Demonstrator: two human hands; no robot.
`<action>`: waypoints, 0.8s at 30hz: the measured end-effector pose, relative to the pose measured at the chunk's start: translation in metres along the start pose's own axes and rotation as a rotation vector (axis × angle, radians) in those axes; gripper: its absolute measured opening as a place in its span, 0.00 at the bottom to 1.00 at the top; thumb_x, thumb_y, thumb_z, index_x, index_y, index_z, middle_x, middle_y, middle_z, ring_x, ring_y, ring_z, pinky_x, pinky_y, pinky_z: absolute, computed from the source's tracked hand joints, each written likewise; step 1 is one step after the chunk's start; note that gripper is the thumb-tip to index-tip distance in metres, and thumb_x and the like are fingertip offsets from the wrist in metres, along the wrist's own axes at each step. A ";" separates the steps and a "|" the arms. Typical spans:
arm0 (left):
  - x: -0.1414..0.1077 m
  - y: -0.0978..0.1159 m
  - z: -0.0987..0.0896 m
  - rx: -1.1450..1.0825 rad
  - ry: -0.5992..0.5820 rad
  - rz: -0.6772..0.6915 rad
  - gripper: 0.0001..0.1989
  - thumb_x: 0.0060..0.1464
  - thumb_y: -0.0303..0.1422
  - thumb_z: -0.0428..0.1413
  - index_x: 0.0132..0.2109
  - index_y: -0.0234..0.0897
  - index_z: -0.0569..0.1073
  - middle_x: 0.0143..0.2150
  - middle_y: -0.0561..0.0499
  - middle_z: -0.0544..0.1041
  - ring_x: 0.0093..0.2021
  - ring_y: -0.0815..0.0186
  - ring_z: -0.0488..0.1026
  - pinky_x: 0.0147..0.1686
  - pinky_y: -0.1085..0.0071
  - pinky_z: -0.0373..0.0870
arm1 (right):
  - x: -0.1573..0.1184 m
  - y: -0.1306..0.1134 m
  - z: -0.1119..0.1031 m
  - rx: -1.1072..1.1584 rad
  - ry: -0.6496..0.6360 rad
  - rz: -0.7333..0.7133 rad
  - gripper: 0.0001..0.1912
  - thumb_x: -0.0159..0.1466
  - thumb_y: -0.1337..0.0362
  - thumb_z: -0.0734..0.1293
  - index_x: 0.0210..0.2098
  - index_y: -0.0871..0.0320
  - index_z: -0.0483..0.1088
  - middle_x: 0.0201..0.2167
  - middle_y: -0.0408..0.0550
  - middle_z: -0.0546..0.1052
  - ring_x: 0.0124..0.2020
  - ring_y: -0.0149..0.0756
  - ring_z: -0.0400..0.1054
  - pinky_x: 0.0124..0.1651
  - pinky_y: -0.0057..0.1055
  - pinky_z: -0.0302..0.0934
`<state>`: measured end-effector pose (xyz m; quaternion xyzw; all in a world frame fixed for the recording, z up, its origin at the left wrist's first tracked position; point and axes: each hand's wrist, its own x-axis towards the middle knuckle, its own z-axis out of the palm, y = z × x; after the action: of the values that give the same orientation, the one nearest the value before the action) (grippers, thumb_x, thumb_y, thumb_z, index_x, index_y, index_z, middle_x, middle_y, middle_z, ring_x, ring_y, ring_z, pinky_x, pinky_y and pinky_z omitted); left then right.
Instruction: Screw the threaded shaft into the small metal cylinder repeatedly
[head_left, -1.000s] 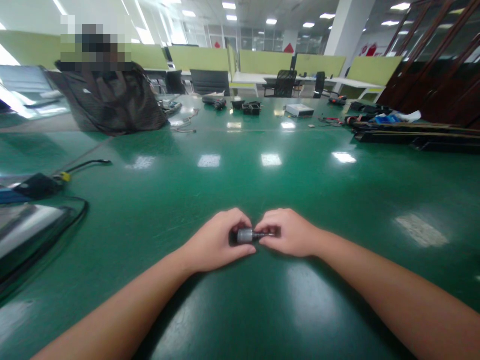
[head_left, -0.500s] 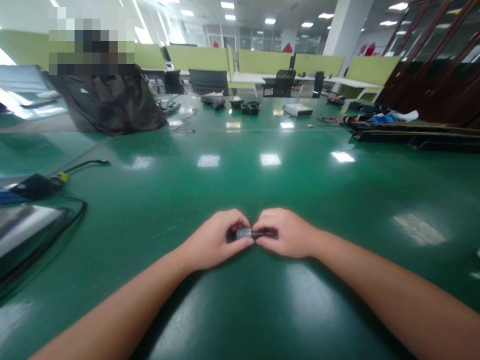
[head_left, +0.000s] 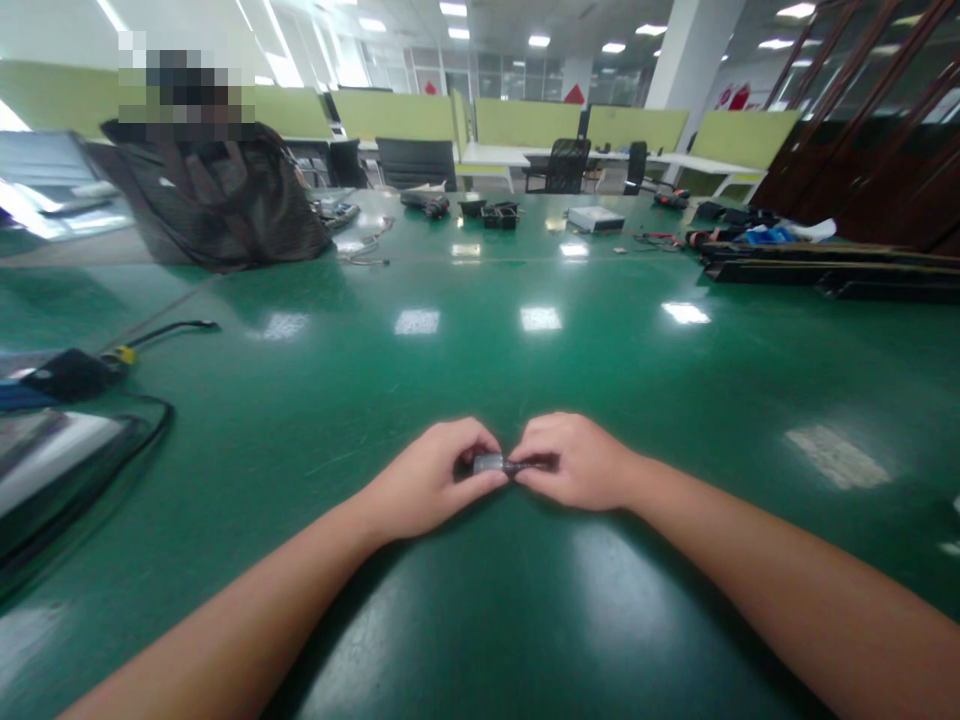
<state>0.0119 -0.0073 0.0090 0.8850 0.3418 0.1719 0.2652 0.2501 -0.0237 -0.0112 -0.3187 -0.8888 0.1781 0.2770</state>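
Note:
A small cylindrical object (head_left: 489, 463) lies between my hands near the front of the green table (head_left: 480, 370). Its left part is grey and metallic; its right part is thin and dark. My left hand (head_left: 431, 480) curls round the grey part, thumb in front and fingers behind. The fingers of my right hand (head_left: 574, 462) pinch the thin dark shaft (head_left: 517, 467), whose far end is hidden in the palm. Both sets of fingertips nearly touch where the two parts meet.
A dark bag (head_left: 217, 200) stands at the back left. Cables and a black device (head_left: 71, 375) lie at the left edge. Farther back are a silver box (head_left: 595, 219) and small black parts (head_left: 500, 215); long black bars (head_left: 825, 265) lie at the right.
My right hand has shifted very slightly up and its fingers have changed position a little on the dark shaft. My left hand stays in place.

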 end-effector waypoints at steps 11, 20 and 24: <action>-0.002 -0.001 -0.002 -0.002 0.010 0.007 0.11 0.61 0.42 0.59 0.44 0.39 0.74 0.37 0.52 0.76 0.36 0.65 0.72 0.36 0.70 0.67 | 0.002 -0.002 -0.004 0.017 0.007 -0.003 0.07 0.60 0.69 0.70 0.37 0.60 0.80 0.32 0.48 0.79 0.32 0.34 0.71 0.39 0.31 0.62; -0.003 -0.002 -0.002 0.004 0.008 0.009 0.11 0.60 0.41 0.59 0.43 0.39 0.74 0.37 0.52 0.76 0.35 0.65 0.72 0.36 0.70 0.67 | 0.002 -0.004 -0.004 0.020 -0.016 0.057 0.06 0.57 0.69 0.70 0.35 0.59 0.79 0.30 0.46 0.78 0.31 0.34 0.70 0.38 0.30 0.62; -0.003 -0.002 -0.002 0.006 0.010 0.009 0.11 0.60 0.41 0.60 0.43 0.39 0.74 0.37 0.52 0.76 0.36 0.65 0.72 0.36 0.69 0.67 | 0.001 -0.003 -0.005 0.021 -0.026 0.088 0.06 0.55 0.70 0.70 0.34 0.59 0.78 0.28 0.45 0.77 0.29 0.32 0.69 0.37 0.29 0.61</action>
<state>0.0076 -0.0074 0.0093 0.8865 0.3396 0.1767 0.2598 0.2510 -0.0243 -0.0055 -0.3523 -0.8755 0.2036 0.2605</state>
